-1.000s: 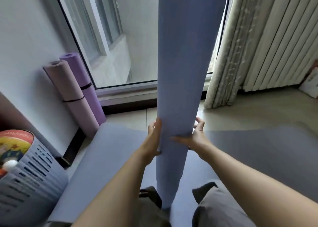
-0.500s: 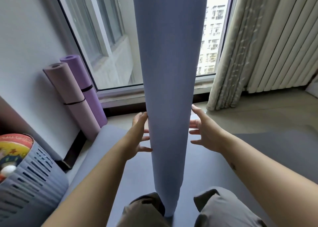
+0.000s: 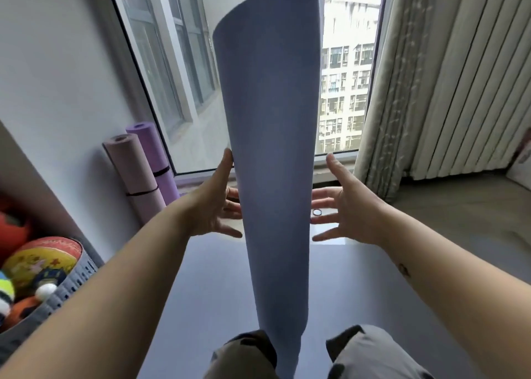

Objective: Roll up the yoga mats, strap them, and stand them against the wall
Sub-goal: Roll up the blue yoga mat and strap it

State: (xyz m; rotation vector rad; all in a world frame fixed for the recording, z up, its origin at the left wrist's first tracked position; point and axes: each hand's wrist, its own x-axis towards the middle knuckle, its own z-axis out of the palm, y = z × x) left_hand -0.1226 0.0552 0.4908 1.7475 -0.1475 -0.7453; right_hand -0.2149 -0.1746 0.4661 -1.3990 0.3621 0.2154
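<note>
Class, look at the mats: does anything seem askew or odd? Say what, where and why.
The blue mat stood upright between the knees is loosely rolled: its top gapes open, wider than its base, and shows no strap, unlike the tight, strapped pink mat and purple mat leaning at the wall.

A loosely rolled blue-grey yoga mat (image 3: 273,177) stands upright on end atop a flat mat (image 3: 207,286) of the same colour, spread over the floor (image 3: 459,220). At left, a pink rolled mat (image 3: 135,172), cinched by a dark strap (image 3: 142,192), and a purple rolled mat (image 3: 150,146) with its own dark band (image 3: 161,172) lean side by side against the wall (image 3: 57,91).
</note>
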